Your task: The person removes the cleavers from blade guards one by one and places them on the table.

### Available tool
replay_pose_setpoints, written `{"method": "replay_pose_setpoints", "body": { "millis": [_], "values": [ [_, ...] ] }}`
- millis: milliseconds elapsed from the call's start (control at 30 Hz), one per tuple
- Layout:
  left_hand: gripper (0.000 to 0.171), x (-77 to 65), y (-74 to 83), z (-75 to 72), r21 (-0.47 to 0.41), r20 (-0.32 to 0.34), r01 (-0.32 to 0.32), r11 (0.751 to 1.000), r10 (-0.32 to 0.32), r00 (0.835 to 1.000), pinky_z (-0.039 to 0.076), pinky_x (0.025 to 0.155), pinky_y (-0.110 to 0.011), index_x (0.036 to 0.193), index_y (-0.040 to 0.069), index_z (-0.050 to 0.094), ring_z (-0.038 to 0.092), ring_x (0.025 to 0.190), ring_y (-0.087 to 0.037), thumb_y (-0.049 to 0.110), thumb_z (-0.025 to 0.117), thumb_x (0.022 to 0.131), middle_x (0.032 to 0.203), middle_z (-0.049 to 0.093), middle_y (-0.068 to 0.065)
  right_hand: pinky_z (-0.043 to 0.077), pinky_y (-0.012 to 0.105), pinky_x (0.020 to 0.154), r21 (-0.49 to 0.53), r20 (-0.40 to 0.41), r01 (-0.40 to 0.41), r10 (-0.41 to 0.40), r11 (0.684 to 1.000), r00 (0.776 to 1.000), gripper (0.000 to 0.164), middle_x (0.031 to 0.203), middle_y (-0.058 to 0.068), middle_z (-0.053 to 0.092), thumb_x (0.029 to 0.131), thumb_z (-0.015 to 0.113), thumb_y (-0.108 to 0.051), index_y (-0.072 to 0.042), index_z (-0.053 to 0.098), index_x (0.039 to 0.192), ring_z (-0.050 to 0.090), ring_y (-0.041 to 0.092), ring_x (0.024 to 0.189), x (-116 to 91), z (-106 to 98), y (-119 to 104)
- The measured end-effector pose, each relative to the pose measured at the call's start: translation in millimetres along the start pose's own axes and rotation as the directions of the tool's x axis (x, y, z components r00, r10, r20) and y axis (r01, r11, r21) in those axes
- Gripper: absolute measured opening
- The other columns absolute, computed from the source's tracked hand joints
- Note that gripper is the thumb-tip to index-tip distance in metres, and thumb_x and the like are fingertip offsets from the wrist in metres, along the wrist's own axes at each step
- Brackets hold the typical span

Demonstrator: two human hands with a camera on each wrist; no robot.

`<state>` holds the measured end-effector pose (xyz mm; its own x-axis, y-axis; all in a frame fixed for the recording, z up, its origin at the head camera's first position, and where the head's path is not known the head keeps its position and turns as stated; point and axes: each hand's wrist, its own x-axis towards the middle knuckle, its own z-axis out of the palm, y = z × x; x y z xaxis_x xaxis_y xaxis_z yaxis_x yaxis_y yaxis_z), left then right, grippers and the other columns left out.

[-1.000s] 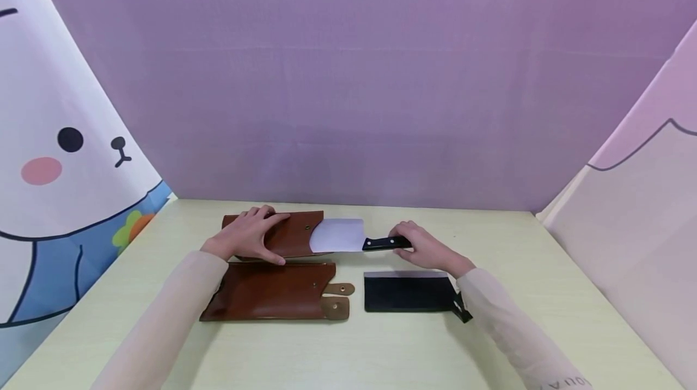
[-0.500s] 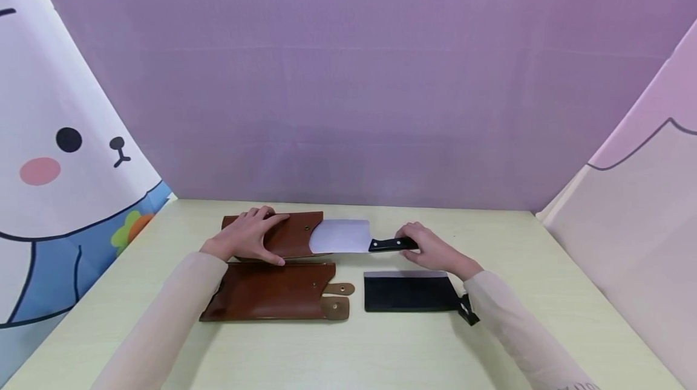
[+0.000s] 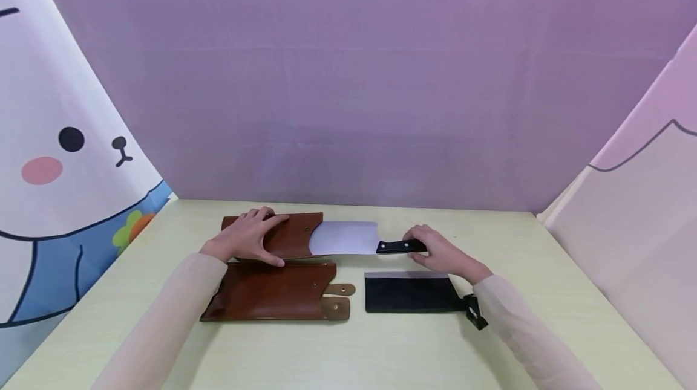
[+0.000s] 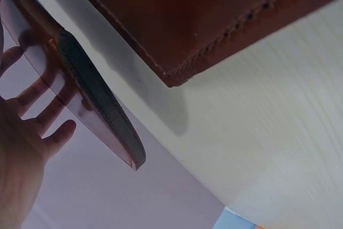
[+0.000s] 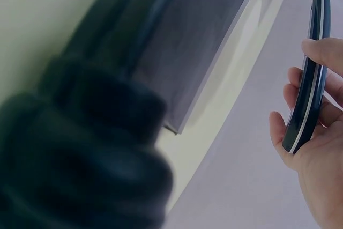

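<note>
A leather knife sheath (image 3: pixel 296 234) lies across the far part of the table, its mouth facing right. My left hand (image 3: pixel 247 234) spans it, thumb at the near edge and fingers over the far side; in the left wrist view the fingers lie along its shiny face. Out of the mouth sticks the broad blade of a cleaver (image 3: pixel 345 237), with the tip end hidden inside. My right hand (image 3: pixel 438 250) grips its black riveted handle (image 3: pixel 397 247) near the butt. The right wrist view shows fingers and thumb around that handle (image 5: pixel 308 103).
Nearer me lies a second brown sheath (image 3: pixel 272 290), two snap straps at its right end. Right of it rests a dark-bladed cleaver (image 3: pixel 408 293), partly under my right forearm, its handle end looking black and blurred up close. A purple backdrop (image 3: pixel 348 106) rises behind the table.
My right hand has moved steadily right with the cleaver, so more of the blade shows outside the sheath. The left hand and the sheath have stayed in place.
</note>
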<state>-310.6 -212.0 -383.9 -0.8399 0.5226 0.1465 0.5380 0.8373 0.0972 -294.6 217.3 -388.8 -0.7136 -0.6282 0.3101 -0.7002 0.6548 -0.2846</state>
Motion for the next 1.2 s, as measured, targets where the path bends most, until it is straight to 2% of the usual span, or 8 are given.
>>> {"method": "replay_pose_setpoints", "body": {
  "millis": [767, 1200],
  "values": [
    [0.100, -1.0, 0.3, -1.5, -0.009, 0.003, 0.010, 1.000, -0.010, 1.000, 0.032, 0.097, -0.055, 0.141, 0.019, 0.036, 0.041, 0.115, -0.035, 0.066, 0.070, 0.059, 0.129, 0.041, -0.015, 0.044, 0.036, 0.076, -0.021, -0.019, -0.034, 0.034, 0.999, 0.999, 0.023, 0.092, 0.003, 0.060, 0.077, 0.067, -0.003, -0.005, 0.060, 0.099, 0.050, 0.015, 0.085, -17.4, -15.6, 8.7],
    [0.102, -2.2, -1.7, -2.0, 0.007, 0.006, 0.006, 1.000, -0.006, 1.000, 0.034, 0.096, -0.054, 0.141, 0.019, 0.036, 0.043, 0.114, -0.034, 0.071, 0.068, 0.058, 0.128, 0.042, -0.014, 0.044, 0.038, 0.077, -0.035, -0.034, -0.042, 0.040, 0.999, 0.999, 0.024, 0.094, 0.004, 0.060, 0.077, 0.068, -0.003, -0.004, 0.060, 0.099, 0.051, 0.017, 0.086, -25.3, -20.5, 13.0]
  ]
}}
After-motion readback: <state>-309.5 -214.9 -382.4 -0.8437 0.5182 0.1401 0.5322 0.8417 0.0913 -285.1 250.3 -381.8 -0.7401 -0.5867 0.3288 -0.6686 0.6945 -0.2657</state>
